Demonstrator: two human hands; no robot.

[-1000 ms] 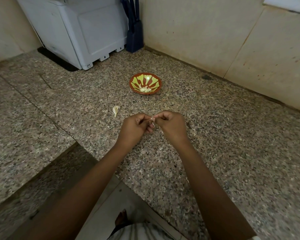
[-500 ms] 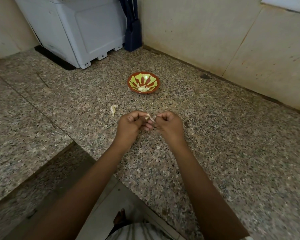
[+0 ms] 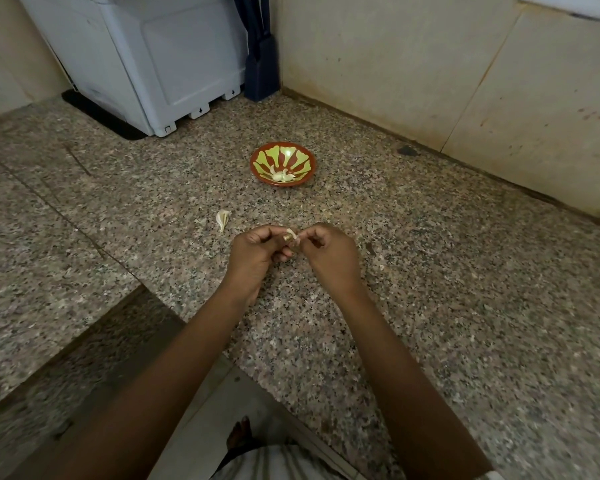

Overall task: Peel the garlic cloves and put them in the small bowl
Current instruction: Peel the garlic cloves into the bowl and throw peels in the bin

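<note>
Speckled granite counter [image 3: 430, 306], L-shaped, backed by beige wall tiles [image 3: 395, 64]. Head view, sole view.

- White appliance [image 3: 153, 64]: far left of the counter, on a dark mat.
- Dark blue holder [image 3: 262, 64]: in the corner, just beside the appliance.
- Small bowl [image 3: 291, 155]: red-brown with yellow-green petal pattern, upright, beyond the hands. It holds a few pale peeled cloves [image 3: 282, 176] against its near wall.
- Loose garlic piece [image 3: 222, 219]: on the counter left of the hands, between them and the bowl. Long axis runs near to far, narrow end toward the person. Clove or husk, cannot tell.
- Garlic clove [image 3: 290, 234]: held above the counter between both hands. Pale tip points toward the right hand, long axis roughly left to right; the rest is hidden.
- Left hand [image 3: 257, 251]: fingers curled, gripping the clove.
- Right hand [image 3: 329, 252]: fingers curled, pinching the clove's pale tip.
</note>
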